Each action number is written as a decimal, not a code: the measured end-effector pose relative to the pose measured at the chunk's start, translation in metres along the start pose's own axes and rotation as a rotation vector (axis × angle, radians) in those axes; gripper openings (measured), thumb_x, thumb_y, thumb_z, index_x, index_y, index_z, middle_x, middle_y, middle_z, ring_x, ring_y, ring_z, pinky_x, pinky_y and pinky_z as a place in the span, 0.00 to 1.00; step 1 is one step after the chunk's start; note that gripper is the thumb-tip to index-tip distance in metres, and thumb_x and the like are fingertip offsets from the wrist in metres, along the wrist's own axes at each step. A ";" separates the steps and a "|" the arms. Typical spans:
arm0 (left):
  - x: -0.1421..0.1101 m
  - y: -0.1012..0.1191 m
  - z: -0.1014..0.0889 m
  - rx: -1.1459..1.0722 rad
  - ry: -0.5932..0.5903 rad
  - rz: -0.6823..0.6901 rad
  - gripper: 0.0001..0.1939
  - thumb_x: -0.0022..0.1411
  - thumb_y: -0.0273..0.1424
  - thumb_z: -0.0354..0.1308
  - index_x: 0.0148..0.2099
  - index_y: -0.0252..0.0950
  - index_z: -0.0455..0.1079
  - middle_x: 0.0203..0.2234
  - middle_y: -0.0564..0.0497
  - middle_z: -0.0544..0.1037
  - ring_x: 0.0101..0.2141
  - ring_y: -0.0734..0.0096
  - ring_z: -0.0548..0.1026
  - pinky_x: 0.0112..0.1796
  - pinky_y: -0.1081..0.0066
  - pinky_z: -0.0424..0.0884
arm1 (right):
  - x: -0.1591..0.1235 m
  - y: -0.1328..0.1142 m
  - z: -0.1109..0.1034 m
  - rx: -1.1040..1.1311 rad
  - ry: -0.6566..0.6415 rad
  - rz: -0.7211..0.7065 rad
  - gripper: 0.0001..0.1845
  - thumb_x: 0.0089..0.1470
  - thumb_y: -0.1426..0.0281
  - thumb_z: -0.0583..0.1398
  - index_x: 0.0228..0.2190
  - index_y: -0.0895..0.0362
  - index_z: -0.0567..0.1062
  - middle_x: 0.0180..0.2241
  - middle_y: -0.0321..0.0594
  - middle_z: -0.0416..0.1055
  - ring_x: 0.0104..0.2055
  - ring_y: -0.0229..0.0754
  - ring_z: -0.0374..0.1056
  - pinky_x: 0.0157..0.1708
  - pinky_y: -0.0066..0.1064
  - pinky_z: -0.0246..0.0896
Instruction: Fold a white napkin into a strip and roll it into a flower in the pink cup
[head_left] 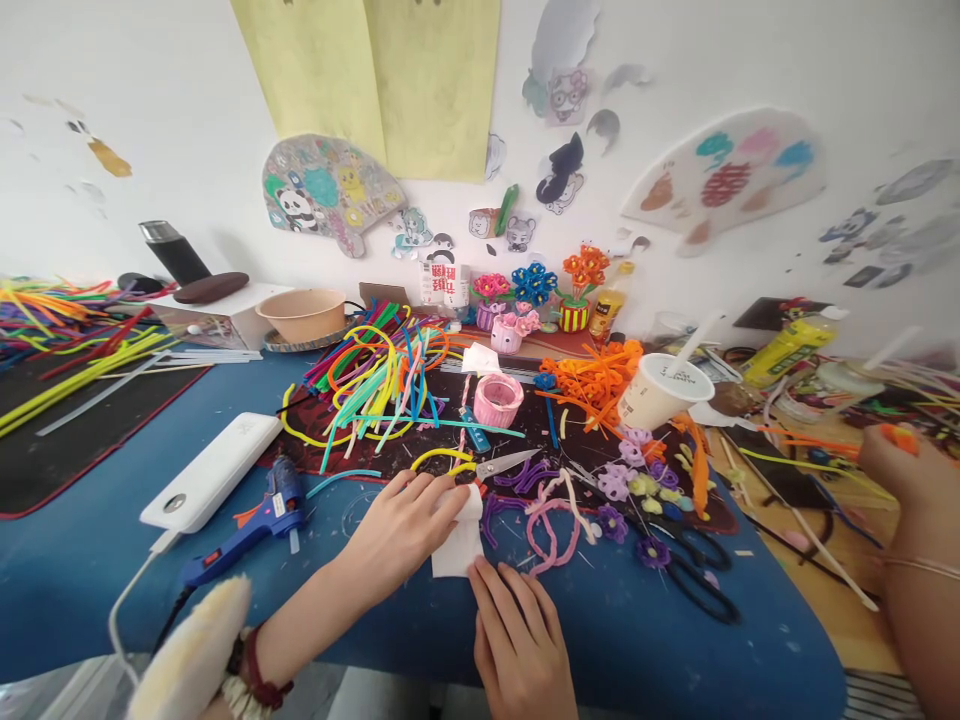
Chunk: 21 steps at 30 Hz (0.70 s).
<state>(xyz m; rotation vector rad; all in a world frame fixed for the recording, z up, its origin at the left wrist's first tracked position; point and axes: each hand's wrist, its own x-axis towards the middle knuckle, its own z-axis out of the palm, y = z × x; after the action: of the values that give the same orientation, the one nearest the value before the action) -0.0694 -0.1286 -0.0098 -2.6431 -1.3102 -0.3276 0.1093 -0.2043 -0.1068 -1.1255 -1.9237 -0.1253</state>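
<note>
A piece of white paper (456,553) lies on the blue table in front of me, its far end curled up. My left hand (409,520) grips that curled end, fingers bent over it. Flat on the table near the paper's lower right corner rests my right hand (521,625), fingers stretched and holding nothing. Scissors (510,462) with an orange and yellow handle lie just beyond my left fingertips, blades pointing right. Behind them stands a pink pipe-cleaner pot (498,400). Pink pipe-cleaner loops (553,535) lie right of the paper.
Left are a blue glue gun (281,505) and a white power bank (214,470). Black scissors (697,570), purple flowers (613,522) and a paper cup (664,390) with a straw stand or lie right. Another person's hand (892,460) holds something orange at the right edge.
</note>
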 end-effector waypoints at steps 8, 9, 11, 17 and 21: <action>-0.005 0.003 -0.002 0.042 -0.047 0.121 0.12 0.67 0.26 0.52 0.52 0.40 0.66 0.48 0.46 0.74 0.45 0.63 0.72 0.45 0.65 0.63 | -0.007 0.000 -0.002 -0.001 -0.032 0.001 0.27 0.59 0.80 0.47 0.57 0.58 0.70 0.53 0.38 0.73 0.54 0.46 0.68 0.58 0.40 0.54; -0.005 0.003 -0.001 0.040 -0.043 0.147 0.12 0.68 0.27 0.52 0.52 0.41 0.66 0.48 0.46 0.73 0.44 0.64 0.72 0.44 0.65 0.63 | -0.008 0.000 -0.002 0.002 -0.037 0.002 0.27 0.59 0.80 0.47 0.57 0.58 0.69 0.53 0.38 0.73 0.55 0.47 0.67 0.58 0.40 0.54; -0.006 0.002 0.000 0.046 -0.034 0.180 0.11 0.68 0.31 0.52 0.52 0.42 0.66 0.49 0.46 0.73 0.44 0.63 0.72 0.43 0.65 0.62 | -0.009 0.000 -0.002 0.003 -0.039 0.004 0.28 0.59 0.80 0.47 0.58 0.58 0.69 0.54 0.37 0.72 0.56 0.47 0.66 0.58 0.41 0.53; -0.006 0.000 -0.001 -0.037 -0.086 0.147 0.09 0.69 0.33 0.51 0.49 0.44 0.68 0.48 0.48 0.73 0.44 0.63 0.71 0.42 0.65 0.61 | -0.010 -0.001 -0.001 -0.016 -0.040 0.010 0.29 0.58 0.80 0.48 0.57 0.56 0.70 0.54 0.37 0.72 0.56 0.46 0.66 0.60 0.41 0.52; -0.007 0.002 -0.003 -0.154 -0.085 0.113 0.10 0.69 0.33 0.51 0.51 0.43 0.68 0.47 0.49 0.75 0.44 0.64 0.72 0.41 0.67 0.63 | -0.008 -0.002 -0.003 -0.046 -0.037 0.005 0.27 0.58 0.80 0.47 0.54 0.56 0.73 0.54 0.37 0.72 0.56 0.46 0.67 0.59 0.42 0.53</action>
<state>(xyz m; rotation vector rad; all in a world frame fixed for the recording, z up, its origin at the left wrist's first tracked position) -0.0723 -0.1356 -0.0088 -2.8756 -1.1970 -0.3157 0.1115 -0.2124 -0.1102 -1.1704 -1.9593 -0.1471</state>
